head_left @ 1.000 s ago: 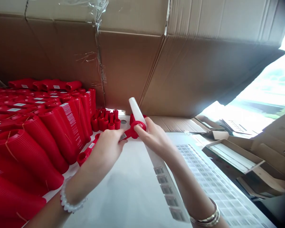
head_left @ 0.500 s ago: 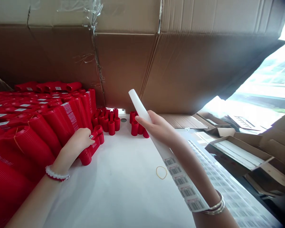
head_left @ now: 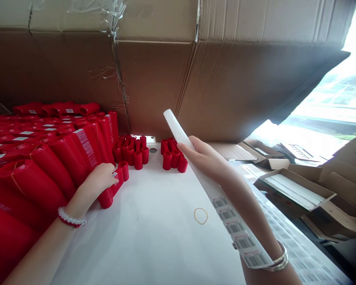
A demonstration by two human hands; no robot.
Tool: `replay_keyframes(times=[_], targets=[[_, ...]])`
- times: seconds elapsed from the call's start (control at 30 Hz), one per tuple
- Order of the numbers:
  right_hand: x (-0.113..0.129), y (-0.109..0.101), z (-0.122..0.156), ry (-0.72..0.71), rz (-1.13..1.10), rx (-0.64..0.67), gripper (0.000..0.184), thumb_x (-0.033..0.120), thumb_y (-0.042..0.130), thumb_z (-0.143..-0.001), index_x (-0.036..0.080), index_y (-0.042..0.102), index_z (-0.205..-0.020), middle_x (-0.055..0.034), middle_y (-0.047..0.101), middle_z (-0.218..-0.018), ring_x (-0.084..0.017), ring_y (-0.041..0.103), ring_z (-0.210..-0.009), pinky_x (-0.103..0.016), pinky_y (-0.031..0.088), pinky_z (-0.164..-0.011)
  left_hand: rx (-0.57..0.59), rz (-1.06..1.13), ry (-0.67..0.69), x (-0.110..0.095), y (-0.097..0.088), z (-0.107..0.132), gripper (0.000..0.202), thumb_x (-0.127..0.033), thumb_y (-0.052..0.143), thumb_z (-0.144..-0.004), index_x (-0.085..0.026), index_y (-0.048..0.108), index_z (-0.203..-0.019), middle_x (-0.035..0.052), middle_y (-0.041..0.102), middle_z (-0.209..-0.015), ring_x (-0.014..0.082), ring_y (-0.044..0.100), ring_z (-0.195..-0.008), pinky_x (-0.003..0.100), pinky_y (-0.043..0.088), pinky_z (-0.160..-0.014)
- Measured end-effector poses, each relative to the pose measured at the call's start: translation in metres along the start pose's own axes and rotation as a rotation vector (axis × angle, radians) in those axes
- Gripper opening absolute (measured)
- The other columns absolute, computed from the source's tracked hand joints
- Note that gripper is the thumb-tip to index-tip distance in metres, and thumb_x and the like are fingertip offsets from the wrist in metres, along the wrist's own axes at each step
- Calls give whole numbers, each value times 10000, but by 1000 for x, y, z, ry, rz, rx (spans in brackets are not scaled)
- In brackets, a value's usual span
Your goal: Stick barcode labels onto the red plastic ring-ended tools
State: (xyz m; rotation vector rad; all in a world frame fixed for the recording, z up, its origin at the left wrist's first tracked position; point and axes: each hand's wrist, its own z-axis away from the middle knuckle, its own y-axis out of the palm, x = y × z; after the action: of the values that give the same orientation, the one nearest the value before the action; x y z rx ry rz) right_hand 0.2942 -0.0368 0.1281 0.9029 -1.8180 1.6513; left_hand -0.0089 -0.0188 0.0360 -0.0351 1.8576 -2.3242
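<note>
Gauging from here, my right hand (head_left: 207, 162) is closed on a light, floppy strip of barcode labels (head_left: 240, 229) above the white tabletop (head_left: 148, 245), while my half-curled left hand (head_left: 99, 179) holds a light, stiff-looking red ribbed tube (head_left: 106, 199) at the front of the red stack (head_left: 62, 158).

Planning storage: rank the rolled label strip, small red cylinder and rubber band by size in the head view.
Largest: white rolled barcode-label strip. Then tan rubber band and red cylinder: they look alike, so unranked.
</note>
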Motion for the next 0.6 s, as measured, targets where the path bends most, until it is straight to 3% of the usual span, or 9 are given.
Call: replay_keyframes(times=[0.1, 0.23, 0.3, 0.37, 0.43, 0.5, 0.6], targets=[[1, -4, 2, 0, 13, -27, 278, 441, 527, -951, 245, 451, -770, 2, 573, -740, -187, 549, -639, -323, 420, -538, 3, 23, 6, 1, 3, -2, 239, -386, 647, -990, -163, 673, -1072, 49, 700, -1035, 188, 688, -876, 361, 594, -778], [7, -23, 21, -118, 171, -188, 378, 350, 535, -942, 248, 278, -685, 37, 367, -624, -139, 337, -529, -298, 272, -445, 9, 51, 5, -1, 9, -4, 257, -386, 654, -986, -159, 668, -1104, 58, 697, -1069, 199, 691, -907, 376, 594, -796], [7, -38, 36, -179, 166, -222, 404, 400, 542, -952, 249, 281, -683, 38, 325, -632, -137, 299, -529, -298, 243, -435, 17, 63, 19, -2, 12, -5, 254, -386, 654, -988, -163, 672, -1106, 56, 701, -1072, 203, 695, -915, 375, 597, -800], [-2, -52, 50, -209, 134, -150, 401, 501, 528, -964, 248, 353, -707, 26, 372, -677, -143, 340, -559, -294, 270, -447, 21, 75, 41, -4, 17, -7, 250, -385, 648, -993, -164, 676, -1107, 56, 705, -1074, 203, 699, -922, 378, 599, -810], [-22, -60, 59, -151, 155, -1, 396, 560, 517, -965, 242, 417, -750, 10, 434, -747, -152, 409, -624, -287, 338, -493, 15, 86, 56, -5, 23, -11, 250, -379, 641, -998, -164, 673, -1120, 61, 707, -1088, 203, 699, -933, 388, 599, -826], [-52, -62, 63, 36, 183, 170, 382, 515, 560, -961, 238, 415, -741, 19, 428, -760, -144, 418, -645, -278, 402, -543, 7, 96, 54, -4, 29, -16, 260, -376, 639, -1000, -158, 665, -1140, 66, 705, -1095, 204, 700, -934, 395, 600, -830], [-108, -62, 64, 230, 247, 239, 363, 395, 544, -995, 238, 430, -687, 14, 450, -729, -148, 482, -640, -278, 485, -540, -8, 128, 62, -1, 37, -22, 257, -373, 644, -996, -154, 662, -1130, 59, 703, -1060, 198, 700, -899, 384, 600, -804]])
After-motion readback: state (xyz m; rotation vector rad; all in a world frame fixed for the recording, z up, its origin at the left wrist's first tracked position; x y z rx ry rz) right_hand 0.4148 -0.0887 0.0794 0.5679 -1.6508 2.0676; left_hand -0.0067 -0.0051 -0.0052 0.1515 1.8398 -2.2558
